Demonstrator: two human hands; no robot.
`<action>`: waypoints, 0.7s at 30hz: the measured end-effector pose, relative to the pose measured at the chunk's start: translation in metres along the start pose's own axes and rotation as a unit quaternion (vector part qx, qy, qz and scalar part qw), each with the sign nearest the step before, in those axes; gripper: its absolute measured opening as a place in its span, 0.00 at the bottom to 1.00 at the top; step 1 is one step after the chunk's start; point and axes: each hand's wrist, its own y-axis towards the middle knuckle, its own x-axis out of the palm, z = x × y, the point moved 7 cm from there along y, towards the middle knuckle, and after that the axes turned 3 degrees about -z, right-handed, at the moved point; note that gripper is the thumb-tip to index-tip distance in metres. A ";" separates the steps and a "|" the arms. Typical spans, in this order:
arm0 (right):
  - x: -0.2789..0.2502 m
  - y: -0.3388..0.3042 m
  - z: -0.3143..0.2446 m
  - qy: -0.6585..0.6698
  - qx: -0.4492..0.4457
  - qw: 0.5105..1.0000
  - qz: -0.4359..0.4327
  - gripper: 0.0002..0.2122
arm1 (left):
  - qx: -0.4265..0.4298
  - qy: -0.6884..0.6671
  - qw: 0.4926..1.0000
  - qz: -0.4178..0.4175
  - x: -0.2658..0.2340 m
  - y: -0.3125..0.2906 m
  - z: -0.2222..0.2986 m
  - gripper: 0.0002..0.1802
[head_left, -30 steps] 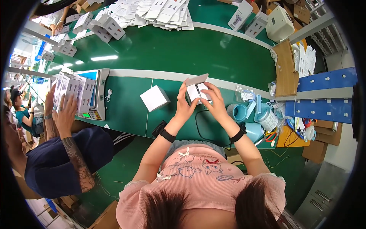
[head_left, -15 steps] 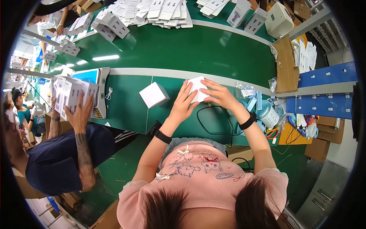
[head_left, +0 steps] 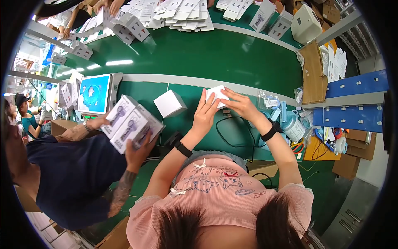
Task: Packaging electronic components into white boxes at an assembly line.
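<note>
In the head view, the white box [head_left: 217, 91] is clamped between left hand [head_left: 206, 111] and right hand [head_left: 242, 106] over the bench [head_left: 139, 89], blank face up, long axis unclear; since earlier, a co-worker's [head_left: 74, 174] printed boxes [head_left: 129, 124] have come nearer

Two bare hands, one left hand [head_left: 204, 111] and one right hand [head_left: 244, 108] — and two black wristbands [head_left: 271, 131], one to each wrist. Two plain white boxes [head_left: 170, 103]. One black cable [head_left: 235, 146]. One scale [head_left: 94, 93]. One neighbour in dark blue [head_left: 78, 174], whose two hands hold at least two printed boxes [head_left: 129, 126]; overlap hides the exact number. Two picture boxes [head_left: 262, 15] near the far right corner, beside one cream container [head_left: 306, 24]. Two heaps of flat cartons [head_left: 182, 18], too layered to count by the piece. One upright cardboard sheet [head_left: 312, 72]. Two blue panels [head_left: 356, 88]. The light blue pieces [head_left: 291, 128] — too jumbled to number.
</note>
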 end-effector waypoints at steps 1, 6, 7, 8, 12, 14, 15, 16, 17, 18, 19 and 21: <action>0.000 0.000 0.000 0.011 0.001 1.000 0.004 0.16 | -0.010 -0.019 1.000 0.007 0.001 -0.001 -0.001 0.20; 0.000 -0.003 0.001 0.027 0.001 1.000 0.004 0.15 | -0.015 -0.022 1.000 0.009 0.002 -0.002 0.002 0.19; 0.001 -0.003 0.001 0.024 -0.001 1.000 -0.001 0.15 | -0.015 -0.022 1.000 0.009 0.003 -0.002 0.001 0.19; 0.002 -0.003 0.001 0.024 0.000 1.000 -0.001 0.15 | -0.008 -0.008 1.000 0.014 0.003 -0.002 0.002 0.19; 0.005 -0.007 0.001 0.011 -0.002 1.000 0.015 0.15 | 0.012 0.025 0.999 0.021 0.002 -0.003 0.002 0.18; 0.004 -0.006 0.002 0.003 -0.011 1.000 0.009 0.15 | 0.025 0.036 0.999 0.016 0.001 -0.001 0.003 0.17; 0.004 -0.006 0.002 0.000 -0.015 1.000 0.006 0.15 | 0.025 0.036 0.999 0.016 0.001 -0.001 0.003 0.17; 0.004 -0.008 0.002 0.000 -0.014 1.000 0.005 0.15 | 0.029 0.042 0.998 0.020 0.002 -0.002 0.004 0.17; 0.003 -0.006 0.000 -0.017 -0.023 1.000 0.004 0.16 | 0.034 0.050 0.998 0.025 0.002 -0.002 0.004 0.16; 0.003 -0.006 -0.003 -0.034 -0.031 0.999 0.003 0.16 | 0.038 0.057 0.997 0.030 0.002 -0.003 0.004 0.16; 0.003 -0.006 -0.005 -0.051 -0.039 0.998 0.001 0.16 | 0.038 0.057 0.997 0.030 0.002 -0.004 0.004 0.16; 0.004 -0.009 -0.005 -0.058 -0.040 0.998 -0.006 0.17 | 0.049 0.063 0.996 0.032 0.003 -0.007 0.004 0.17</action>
